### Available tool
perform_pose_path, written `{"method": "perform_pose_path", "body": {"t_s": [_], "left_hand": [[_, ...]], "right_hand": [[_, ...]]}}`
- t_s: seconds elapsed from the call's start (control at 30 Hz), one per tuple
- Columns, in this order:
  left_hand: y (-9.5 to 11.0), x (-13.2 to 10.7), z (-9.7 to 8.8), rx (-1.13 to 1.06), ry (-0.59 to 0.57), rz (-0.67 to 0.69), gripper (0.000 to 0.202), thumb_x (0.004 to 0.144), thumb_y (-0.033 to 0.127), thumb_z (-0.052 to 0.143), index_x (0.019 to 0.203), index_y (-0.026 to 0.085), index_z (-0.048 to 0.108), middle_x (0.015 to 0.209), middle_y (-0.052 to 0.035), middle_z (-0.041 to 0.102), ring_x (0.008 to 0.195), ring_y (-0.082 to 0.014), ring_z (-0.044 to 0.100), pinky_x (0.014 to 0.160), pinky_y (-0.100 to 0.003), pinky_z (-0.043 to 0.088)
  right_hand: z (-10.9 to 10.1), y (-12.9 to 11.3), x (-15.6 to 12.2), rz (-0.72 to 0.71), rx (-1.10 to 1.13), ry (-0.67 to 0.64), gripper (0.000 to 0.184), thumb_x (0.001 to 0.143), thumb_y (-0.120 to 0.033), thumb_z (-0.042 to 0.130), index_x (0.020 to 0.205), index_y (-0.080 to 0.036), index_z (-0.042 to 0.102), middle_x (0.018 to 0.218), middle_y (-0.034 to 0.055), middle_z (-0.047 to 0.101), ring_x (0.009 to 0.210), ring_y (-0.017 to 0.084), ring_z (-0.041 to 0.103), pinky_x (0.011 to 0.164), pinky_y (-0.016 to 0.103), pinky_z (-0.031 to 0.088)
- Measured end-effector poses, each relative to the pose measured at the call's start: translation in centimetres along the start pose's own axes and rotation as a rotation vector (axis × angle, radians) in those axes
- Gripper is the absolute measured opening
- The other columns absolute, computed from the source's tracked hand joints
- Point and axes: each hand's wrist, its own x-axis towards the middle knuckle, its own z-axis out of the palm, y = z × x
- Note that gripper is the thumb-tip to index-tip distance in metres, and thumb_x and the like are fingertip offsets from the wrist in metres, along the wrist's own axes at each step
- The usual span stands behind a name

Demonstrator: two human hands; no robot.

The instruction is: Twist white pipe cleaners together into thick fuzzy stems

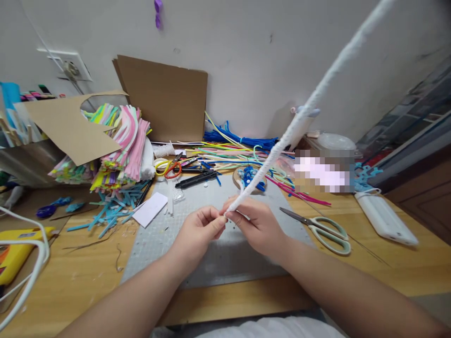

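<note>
Pinching white pipe cleaner (282, 142) (top cropped).

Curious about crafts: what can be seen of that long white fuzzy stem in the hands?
The long white fuzzy pipe cleaner looks soft and spirally wound. It slants from its lower end to the top right, out of frame. The left hand and right hand pinch that end above the grey cutting mat.
</note>
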Motion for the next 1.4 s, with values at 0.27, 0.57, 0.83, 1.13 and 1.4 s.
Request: {"method": "perform_pose_path", "body": {"t_s": [0.27,0.57,0.83,1.13,1.4], "left_hand": [[0.4,0.1,-0.4,-0.16,-0.073,-0.15,0.031,0.066,0.036,0.073,0.064,0.014,0.051,0.053,0.0049,0.046,0.046,-0.0041,0.033,0.046,-0.02,0.018],[0.7,0.3,-0.9,-0.266,-0.083,-0.147,0.03,0.064,0.034,0.075,0.062,0.013,0.053,0.055,0.0041,0.043,0.047,-0.0036,0.032,0.044,-0.019,0.018],[0.6,0.3,-0.7,-0.265,-0.003,-0.099,0.029,0.063,0.031,0.075,0.063,0.013,0.052,0.051,0.0066,0.043,0.04,-0.0007,0.025,0.039,-0.016,0.011],[0.4,0.2,-1.1,0.328,0.215,0.107,0.019,0.075,0.031,0.061,0.066,0.017,0.053,0.046,0.0065,0.043,0.042,-0.0069,0.035,0.042,-0.02,0.025],[-0.1,-0.6,-1.7,1.058,0.122,0.686,0.013,0.083,0.011,0.046,0.074,0.017,0.053,0.073,-0.0016,0.057,0.068,-0.0132,0.052,0.061,-0.025,0.039]], "right_hand": [[0.3,0.4,0.6,0.21,0.148,-0.03,0.022,0.089,-0.032,0.049,0.081,-0.017,0.064,0.077,0.0022,0.063,0.077,0.015,0.06,0.07,0.027,0.047],[-0.1,0.9,0.5,0.098,-0.014,0.002,0.006,0.082,-0.018,0.056,0.084,-0.018,0.062,0.081,0.0041,0.063,0.073,0.014,0.059,0.063,0.025,0.047],[0.0,-0.1,0.2,-0.07,-0.406,0.067,0.011,0.085,-0.014,0.048,0.081,-0.019,0.058,0.078,0.0049,0.06,0.076,0.017,0.055,0.07,0.03,0.042],[-0.9,-2.2,0.2,-0.201,-0.719,-0.089,0.018,0.087,-0.016,0.045,0.078,-0.017,0.061,0.075,0.0067,0.059,0.073,0.018,0.048,0.066,0.032,0.035],[-3.3,-3.9,3.4,-0.386,-0.926,-0.403,0.015,0.083,-0.01,0.05,0.073,-0.018,0.058,0.074,0.0017,0.056,0.076,0.017,0.044,0.076,0.034,0.031]]}}
